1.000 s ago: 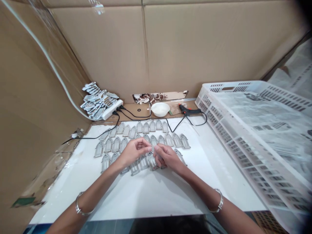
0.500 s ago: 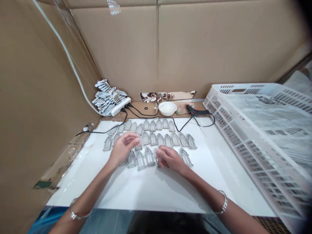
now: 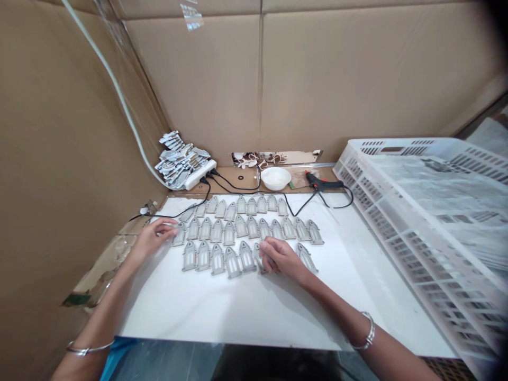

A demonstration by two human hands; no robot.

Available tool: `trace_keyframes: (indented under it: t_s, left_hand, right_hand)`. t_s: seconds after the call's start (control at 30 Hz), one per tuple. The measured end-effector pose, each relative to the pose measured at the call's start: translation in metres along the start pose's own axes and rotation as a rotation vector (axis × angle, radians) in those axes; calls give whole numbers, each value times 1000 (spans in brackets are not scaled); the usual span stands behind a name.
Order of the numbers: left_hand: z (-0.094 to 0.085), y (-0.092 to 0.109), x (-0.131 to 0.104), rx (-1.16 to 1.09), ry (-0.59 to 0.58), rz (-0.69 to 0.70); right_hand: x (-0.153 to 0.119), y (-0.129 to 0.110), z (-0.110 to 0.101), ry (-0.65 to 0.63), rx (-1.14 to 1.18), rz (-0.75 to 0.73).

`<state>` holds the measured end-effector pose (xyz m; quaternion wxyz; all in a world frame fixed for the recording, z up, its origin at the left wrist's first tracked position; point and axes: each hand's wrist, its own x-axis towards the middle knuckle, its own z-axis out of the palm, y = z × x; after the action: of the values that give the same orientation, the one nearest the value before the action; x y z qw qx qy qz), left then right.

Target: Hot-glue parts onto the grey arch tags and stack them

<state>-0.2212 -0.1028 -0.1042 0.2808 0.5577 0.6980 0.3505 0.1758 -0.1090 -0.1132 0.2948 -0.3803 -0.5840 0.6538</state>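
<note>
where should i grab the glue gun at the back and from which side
Probably by the black handle of the glue gun, coming from the right: the handle extends that way, while the orange tip sits at the far-left end. Mind the cord at the handle's end.

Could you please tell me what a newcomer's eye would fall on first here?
Probably the three rows of gray arch-topped pieces on the white tabletop, with the left hand at the middle row's left end and the right hand over the nearest row. Next would come the large white plastic crate on the right, then the black glue gun beyond the rows.
</note>
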Motion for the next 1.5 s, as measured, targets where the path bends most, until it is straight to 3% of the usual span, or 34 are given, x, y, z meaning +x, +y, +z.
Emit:
trace_keyframes:
  t_s: [0.73, 0.93, 1.03, 1.13, 1.33, 1.4, 1.5]
  left_hand:
    - [-1, -4, 1, 204, -69, 128]
    - [-1, -6, 1, 189, -21, 122]
    - [4, 8, -4, 221, 61, 128]
    - [30, 48, -20, 173, 60, 164]
    - [127, 150, -52, -112, -384, 326]
    - [152, 168, -51, -180, -470, 344]
    - [173, 178, -41, -261, -516, 338]
  right_hand:
    - [1, -3, -3, 19, 16, 16]
    - [1, 0, -4, 26, 13, -2]
    - [2, -1, -6, 90, 29, -29]
    - [2, -6, -7, 130, 71, -21]
    - [0, -15, -10, 140, 134, -15]
    - [0, -16, -12, 141, 169, -19]
    - [0, -16, -19, 145, 200, -46]
